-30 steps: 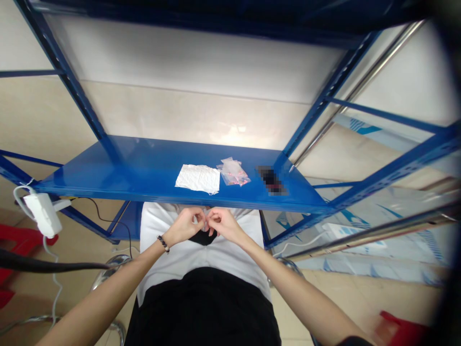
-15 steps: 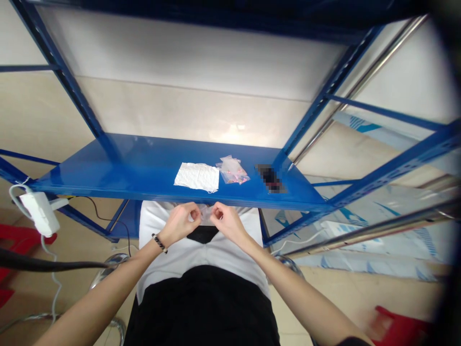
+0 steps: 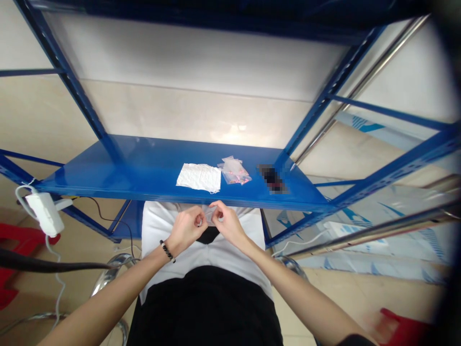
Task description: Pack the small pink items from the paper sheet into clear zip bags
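Just below the front edge of the blue shelf, over my lap, my left hand (image 3: 188, 225) and my right hand (image 3: 227, 222) face each other with fingers curled into a pinch. Between them is a small clear plastic bag (image 3: 209, 211), gripped from both sides; its contents cannot be made out. On the shelf above lies a crumpled white cloth or paper (image 3: 199, 178). Beside it rests a small pile of clear plastic bags (image 3: 235, 171) with bits of pink and red in them. Neither hand touches these.
The blue metal shelf (image 3: 144, 163) spans the view, with posts on both sides. A blurred-out dark object (image 3: 272, 179) lies at its right. A white power strip (image 3: 48, 215) hangs by the left front corner. Red stools (image 3: 405, 329) stand on the floor at both sides.
My hands have drawn closer together, the left moving right and slightly down, and the bag between them shows less. The view has shifted a little; the things on the shelf stay put.
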`<state>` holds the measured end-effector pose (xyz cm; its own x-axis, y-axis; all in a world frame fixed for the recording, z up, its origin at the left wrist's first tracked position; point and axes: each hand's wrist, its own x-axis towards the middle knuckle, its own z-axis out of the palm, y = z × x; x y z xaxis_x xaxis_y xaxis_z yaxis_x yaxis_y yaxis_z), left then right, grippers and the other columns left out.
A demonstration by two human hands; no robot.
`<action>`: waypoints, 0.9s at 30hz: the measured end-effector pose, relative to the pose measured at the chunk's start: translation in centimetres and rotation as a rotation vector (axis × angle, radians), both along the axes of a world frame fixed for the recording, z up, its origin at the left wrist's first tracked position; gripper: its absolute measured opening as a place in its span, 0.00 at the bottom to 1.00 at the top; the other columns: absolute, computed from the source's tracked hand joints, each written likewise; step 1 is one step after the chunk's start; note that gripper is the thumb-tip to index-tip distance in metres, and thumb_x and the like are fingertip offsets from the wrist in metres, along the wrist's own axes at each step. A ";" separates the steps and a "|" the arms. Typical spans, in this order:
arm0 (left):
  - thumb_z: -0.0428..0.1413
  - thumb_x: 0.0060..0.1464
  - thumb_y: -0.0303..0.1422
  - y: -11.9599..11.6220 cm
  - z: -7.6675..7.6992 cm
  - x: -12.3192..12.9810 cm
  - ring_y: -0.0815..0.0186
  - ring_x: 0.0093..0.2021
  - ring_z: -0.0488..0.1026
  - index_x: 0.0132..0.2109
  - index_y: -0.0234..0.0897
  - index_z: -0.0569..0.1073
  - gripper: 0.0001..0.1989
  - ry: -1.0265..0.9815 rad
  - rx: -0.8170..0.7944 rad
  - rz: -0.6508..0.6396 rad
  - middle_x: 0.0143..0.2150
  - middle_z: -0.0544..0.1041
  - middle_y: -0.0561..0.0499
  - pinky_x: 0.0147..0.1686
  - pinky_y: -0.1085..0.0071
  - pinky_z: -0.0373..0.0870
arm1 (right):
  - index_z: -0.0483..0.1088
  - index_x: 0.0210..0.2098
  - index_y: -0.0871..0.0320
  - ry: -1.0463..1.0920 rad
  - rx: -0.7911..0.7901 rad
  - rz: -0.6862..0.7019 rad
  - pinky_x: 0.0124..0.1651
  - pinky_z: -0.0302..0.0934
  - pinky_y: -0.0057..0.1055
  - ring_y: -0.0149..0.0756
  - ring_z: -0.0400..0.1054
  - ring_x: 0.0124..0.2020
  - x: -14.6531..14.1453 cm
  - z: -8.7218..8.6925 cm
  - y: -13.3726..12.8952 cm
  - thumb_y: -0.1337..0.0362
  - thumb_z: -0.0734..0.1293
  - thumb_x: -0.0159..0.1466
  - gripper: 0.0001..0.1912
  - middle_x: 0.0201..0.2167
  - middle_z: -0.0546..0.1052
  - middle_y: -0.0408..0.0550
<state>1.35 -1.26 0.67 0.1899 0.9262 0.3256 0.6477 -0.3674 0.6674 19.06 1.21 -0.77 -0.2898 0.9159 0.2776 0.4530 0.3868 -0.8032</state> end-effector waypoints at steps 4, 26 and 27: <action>0.54 0.48 0.25 0.3 0.0 0.1 0.70 0.24 0.65 0.28 0.37 0.69 0.04 -0.008 0.024 0.047 0.23 0.68 0.56 0.27 0.74 0.56 | 0.68 0.44 0.55 -0.052 0.006 -0.067 0.35 0.58 0.28 0.31 0.64 0.25 0.1 0.3 0.4 0.75 0.62 0.53 0.19 0.23 0.68 0.37; 0.54 0.57 0.51 1.9 0.6 -1.4 0.59 0.33 0.80 0.44 0.31 0.74 0.25 -1.028 -0.748 -0.179 0.41 0.79 0.39 0.25 0.71 0.71 | 0.51 0.61 0.50 0.560 -0.335 0.163 0.20 0.59 0.23 0.27 0.70 0.19 1.4 3.1 1.2 0.59 0.70 0.59 0.35 0.32 0.72 0.39; 0.56 0.56 0.50 1.7 0.5 -1.4 0.59 0.32 0.80 0.45 0.31 0.74 0.24 -1.015 -0.746 -0.176 0.42 0.79 0.38 0.25 0.72 0.71 | 0.52 0.61 0.51 0.566 -0.333 0.146 0.20 0.59 0.23 0.27 0.70 0.19 1.3 2.9 1.0 0.60 0.70 0.59 0.35 0.31 0.72 0.38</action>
